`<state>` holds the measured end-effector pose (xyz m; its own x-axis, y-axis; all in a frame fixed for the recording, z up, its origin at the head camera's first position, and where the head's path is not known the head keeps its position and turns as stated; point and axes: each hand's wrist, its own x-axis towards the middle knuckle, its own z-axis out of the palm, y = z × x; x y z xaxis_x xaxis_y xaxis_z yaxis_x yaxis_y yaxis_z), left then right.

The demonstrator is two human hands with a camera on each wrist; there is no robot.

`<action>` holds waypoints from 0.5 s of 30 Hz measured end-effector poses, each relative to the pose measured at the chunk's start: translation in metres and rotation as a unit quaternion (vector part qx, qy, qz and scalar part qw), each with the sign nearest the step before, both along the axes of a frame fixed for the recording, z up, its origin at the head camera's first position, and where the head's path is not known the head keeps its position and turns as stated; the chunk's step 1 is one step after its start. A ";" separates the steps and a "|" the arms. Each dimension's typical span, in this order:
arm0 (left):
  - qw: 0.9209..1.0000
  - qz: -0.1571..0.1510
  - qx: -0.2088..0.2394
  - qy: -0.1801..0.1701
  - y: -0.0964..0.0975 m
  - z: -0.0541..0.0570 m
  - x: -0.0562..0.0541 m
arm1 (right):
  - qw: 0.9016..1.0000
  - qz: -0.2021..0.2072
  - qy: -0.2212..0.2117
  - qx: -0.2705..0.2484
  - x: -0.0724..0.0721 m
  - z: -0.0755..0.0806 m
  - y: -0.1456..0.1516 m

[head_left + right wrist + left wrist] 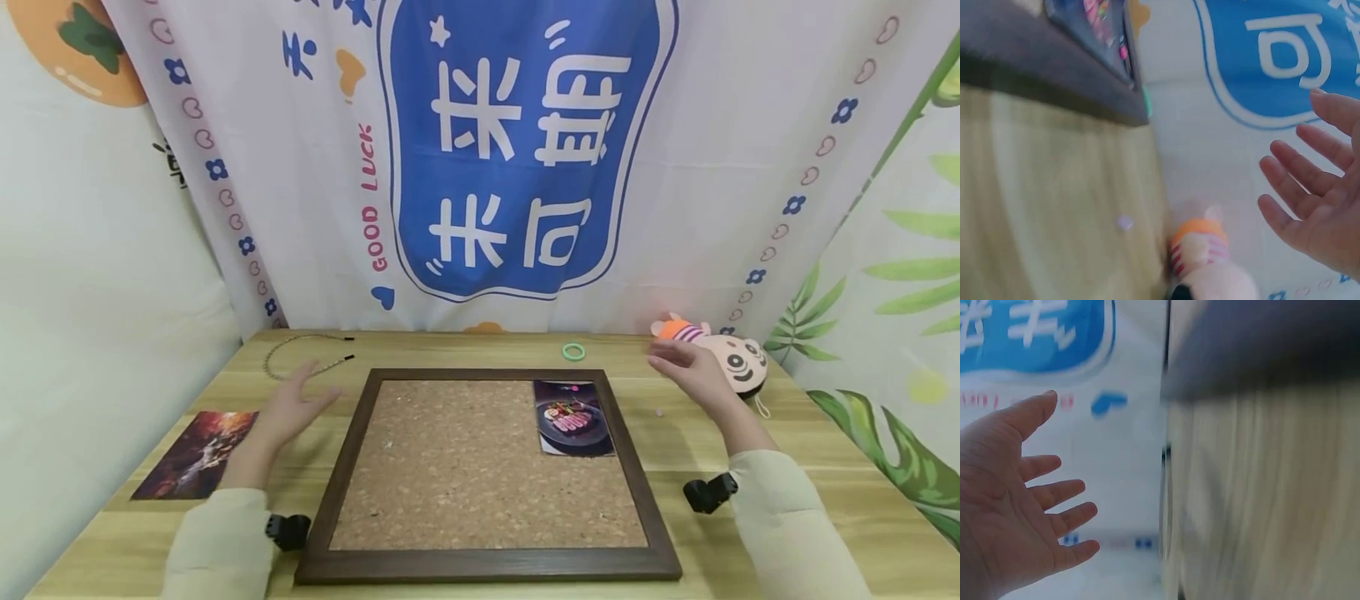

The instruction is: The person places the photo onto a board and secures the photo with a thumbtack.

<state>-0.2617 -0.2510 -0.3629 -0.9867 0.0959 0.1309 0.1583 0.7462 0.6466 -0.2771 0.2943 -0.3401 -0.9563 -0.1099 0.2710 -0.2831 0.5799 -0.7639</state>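
Observation:
A cork board (465, 475) with a dark brown frame (487, 565) lies on the table. A picture of plated food (576, 429) sits at its top right corner, with a small pink dot, perhaps a pin head (575, 387), near its upper edge. My left hand (288, 408) is raised left of the board, holding nothing, with fingers apart in the left wrist view (1016, 500). A dark reddish picture (198, 454) lies nearest it, partly behind the forearm. Right of the board my right hand (697, 373) hovers, fingers spread and holding nothing, before a plush doll (738, 358).
A cord loop with black tips (300, 337) lies at the back left. Behind the board lies a green ring (573, 352). To the board's right is a tiny pale purple piece (660, 412). A printed curtain (322, 208) hangs along the table's back edge.

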 end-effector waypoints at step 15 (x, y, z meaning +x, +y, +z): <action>0.993 0.120 -0.001 -0.011 -0.096 -0.029 0.033 | 0.997 -0.065 -0.031 0.004 0.009 -0.059 0.034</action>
